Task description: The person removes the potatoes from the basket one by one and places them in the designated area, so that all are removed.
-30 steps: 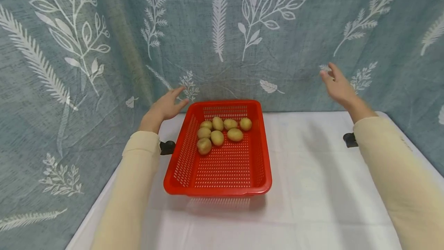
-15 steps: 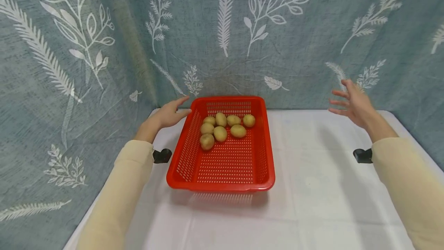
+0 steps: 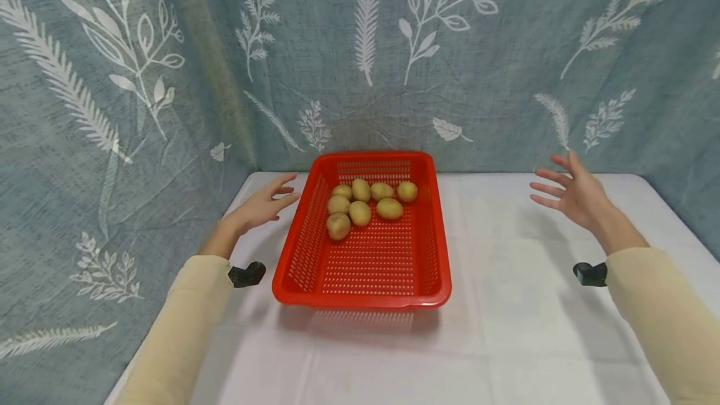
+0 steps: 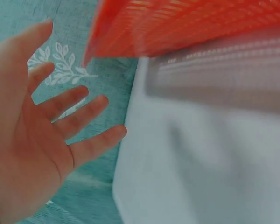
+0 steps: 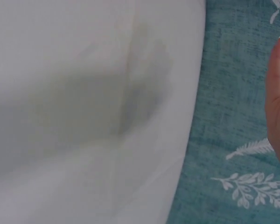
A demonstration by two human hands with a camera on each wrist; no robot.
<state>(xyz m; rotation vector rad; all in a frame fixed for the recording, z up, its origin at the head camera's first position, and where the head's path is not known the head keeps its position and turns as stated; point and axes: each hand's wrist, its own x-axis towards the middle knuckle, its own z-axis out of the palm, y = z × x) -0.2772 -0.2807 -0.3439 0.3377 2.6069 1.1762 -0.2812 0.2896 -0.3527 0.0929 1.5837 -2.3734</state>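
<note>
Eight small, smooth, oval yellow-brown potatoes [image 3: 360,213] are gathered at the far end of a bright red rectangular plastic basket [image 3: 360,300], set on a table [image 3: 506,324] covered in white cloth. Four potatoes are lined up near the basket's back wall, three are clustered just in front of them, and one, slightly browner than the others, is placed nearest the viewer on the left. The basket is edged by a smooth, rounded rim; its sloping walls are pierced by slots and its floor by rows of small holes. A person's left hand [image 3: 260,206] is held just beside the basket's left rim, its empty grip wide and its fingers spread. The right hand [image 3: 582,199] is raised above the table's far right, well apart from the basket, likewise empty, with fingers fanned wide. Both arms are covered by cream sleeves [image 3: 171,330], and a small black device [image 3: 247,274] is worn at each wrist. The scene is backed by blue-green fabric [image 3: 315,17], printed with white leaves and fern sprigs. A soft grey shadow [image 5: 84,112] is cast across the white cloth in the right wrist view.
</note>
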